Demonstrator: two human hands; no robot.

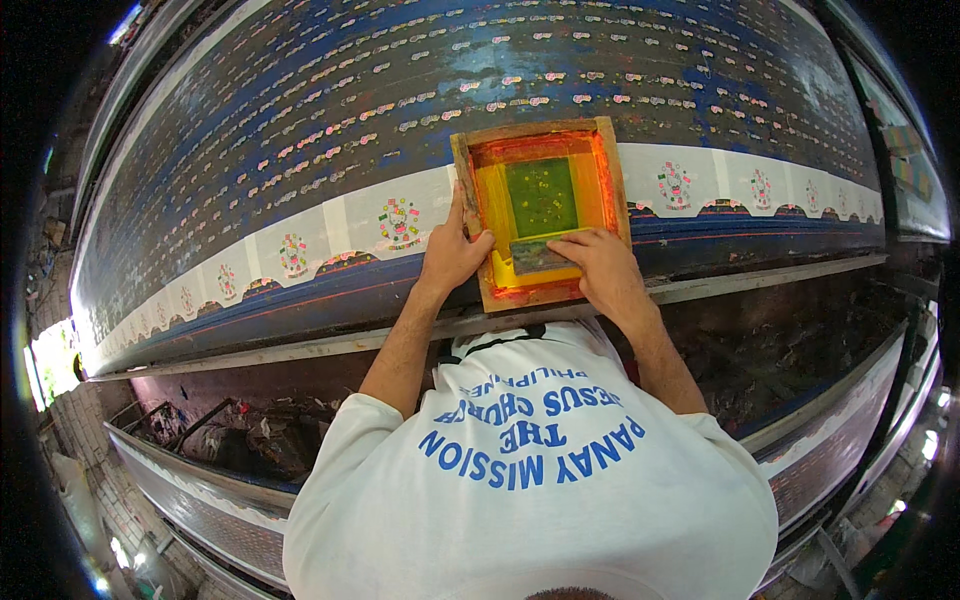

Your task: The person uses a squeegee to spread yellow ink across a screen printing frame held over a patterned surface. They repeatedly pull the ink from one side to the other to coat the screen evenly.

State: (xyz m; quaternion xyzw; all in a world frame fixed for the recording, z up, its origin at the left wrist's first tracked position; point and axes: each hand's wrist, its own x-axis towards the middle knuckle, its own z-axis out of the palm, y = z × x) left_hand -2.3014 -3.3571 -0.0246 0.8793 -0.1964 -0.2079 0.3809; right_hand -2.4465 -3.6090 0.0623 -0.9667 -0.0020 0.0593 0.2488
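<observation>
A wooden screen printing frame [620, 200] lies on the long dark table, over a row of white printed fabric pieces. Its inside edges are smeared red and orange, and yellow ink covers the mesh around a green middle panel [543, 197]. My left hand [457, 252] grips the frame's left side, with one finger stretched along the wood and the thumb over the edge. Inside the frame, near its close end, my right hand [603, 268] is closed on a flat, ink-stained squeegee [535, 256]. The squeegee lies crosswise on the mesh. The print beneath the frame is hidden.
White fabric pieces with colourful cartoon prints [400, 222] run along the table [330, 120] on both sides of the frame. Rows of small printed marks cover the dark tabletop. A wooden rail [250, 352] edges its near side. Below sits a trough [270, 435] of dark clutter.
</observation>
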